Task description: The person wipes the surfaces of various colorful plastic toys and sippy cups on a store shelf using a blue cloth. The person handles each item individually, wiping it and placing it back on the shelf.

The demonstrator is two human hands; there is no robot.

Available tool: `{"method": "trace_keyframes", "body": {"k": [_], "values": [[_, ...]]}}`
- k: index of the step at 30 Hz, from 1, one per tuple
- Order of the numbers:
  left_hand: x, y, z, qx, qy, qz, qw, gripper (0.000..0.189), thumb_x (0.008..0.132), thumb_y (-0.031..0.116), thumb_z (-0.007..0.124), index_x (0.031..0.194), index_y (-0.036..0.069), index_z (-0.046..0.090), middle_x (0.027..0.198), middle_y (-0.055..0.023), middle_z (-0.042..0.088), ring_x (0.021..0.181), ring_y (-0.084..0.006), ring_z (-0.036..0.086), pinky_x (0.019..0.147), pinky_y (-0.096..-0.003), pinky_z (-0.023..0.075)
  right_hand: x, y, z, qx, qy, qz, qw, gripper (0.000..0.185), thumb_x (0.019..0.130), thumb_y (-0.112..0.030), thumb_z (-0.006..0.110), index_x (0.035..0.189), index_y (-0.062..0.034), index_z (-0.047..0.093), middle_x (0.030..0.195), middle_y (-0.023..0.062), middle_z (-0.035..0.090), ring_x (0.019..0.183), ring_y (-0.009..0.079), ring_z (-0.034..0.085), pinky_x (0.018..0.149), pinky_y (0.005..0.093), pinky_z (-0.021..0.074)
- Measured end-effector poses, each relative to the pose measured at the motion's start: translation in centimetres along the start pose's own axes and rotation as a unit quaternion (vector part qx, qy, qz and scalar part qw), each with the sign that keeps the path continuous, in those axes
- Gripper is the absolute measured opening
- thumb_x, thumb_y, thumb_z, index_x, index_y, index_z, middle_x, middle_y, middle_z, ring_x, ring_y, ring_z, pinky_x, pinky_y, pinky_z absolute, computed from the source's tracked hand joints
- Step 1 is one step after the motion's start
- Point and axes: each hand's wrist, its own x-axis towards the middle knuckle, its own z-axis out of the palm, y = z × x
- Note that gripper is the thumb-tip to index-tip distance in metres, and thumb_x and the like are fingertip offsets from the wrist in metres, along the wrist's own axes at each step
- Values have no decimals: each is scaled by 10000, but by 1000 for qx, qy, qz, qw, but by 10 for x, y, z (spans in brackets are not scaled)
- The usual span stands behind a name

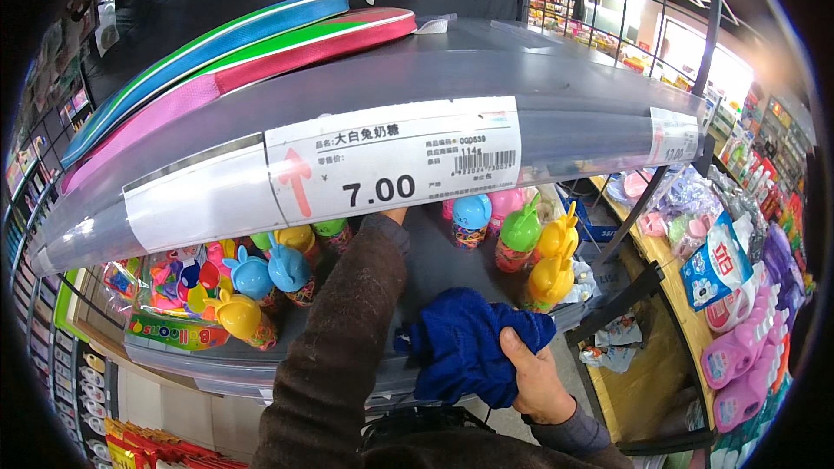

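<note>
My right hand (544, 378) grips a dark blue cloth (469, 345) over the front edge of the lower shelf (417, 273). My left arm reaches under the upper shelf, so the left hand (395, 213) is nearly all hidden behind the shelf's price strip; what it holds or touches cannot be seen. To its left are containers with blue (288, 267) and yellow (236, 314) animal-shaped tops, filled with coloured bands. More containers with green (521, 225), yellow (554, 273) and blue (472, 212) tops stand to its right.
A clear price strip (391, 163) crosses close above my left arm. Flat zipped fabric cases (313, 39) lie on the upper shelf. A balloon pack (189, 299) is at the lower shelf's left. A black metal post (619, 299) and a wooden counter with pink bottles (736, 365) are at right.
</note>
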Motion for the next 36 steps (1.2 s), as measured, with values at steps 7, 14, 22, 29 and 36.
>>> {"method": "trace_keyframes", "body": {"k": [7, 14, 22, 29, 36], "values": [[-24, 28, -68, -91, -13, 5, 996, 484, 978, 258, 506, 1408, 49, 433, 1145, -168, 586, 935, -309, 588, 789, -472, 488, -1, -7, 10, 10, -22, -10, 1000, 430, 1004, -173, 580, 1392, -45, 446, 1381, 135, 528, 1242, 269, 547, 1044, 424, 464], [-138, 52, -178, -599, -235, -112, 758, 519, 979, 241, 521, 1447, 64, 384, 1064, -137, 604, 794, -268, 639, 674, -452, 540, 6, -21, 10, -85, -16, -232, 969, 569, 1014, -292, 542, 1461, 12, 364, 1434, 193, 488, 1286, 337, 522, 1077, 481, 439], [-222, 60, -189, -493, -30, 29, 869, 566, 988, 234, 562, 1445, 2, 321, 1256, -174, 558, 1085, -239, 605, 929, -351, 491, 37, 11, 103, -332, -97, -362, 866, 482, 854, -78, 701, 1294, 41, 543, 1147, 115, 596, 1095, 214, 567, 971, 330, 436], [-217, 38, -208, -284, 43, 110, 952, 662, 876, 200, 720, 1402, 41, 350, 1212, -215, 566, 1009, -304, 660, 817, -398, 551, 36, 53, 71, -391, -57, -473, 788, 304, 831, -118, 789, 1028, 15, 599, 1055, 118, 620, 977, 205, 598, 877, 334, 473], [-242, 47, -201, -785, -339, -218, 471, 658, 958, 651, 388, 1266, 80, 498, 958, -188, 592, 505, -231, 529, 483, -337, 400, 46, 10, 80, -182, -200, -141, 952, 619, 792, -247, 759, 1309, -3, 523, 1220, 87, 612, 1087, 154, 592, 958, 330, 481]]}}
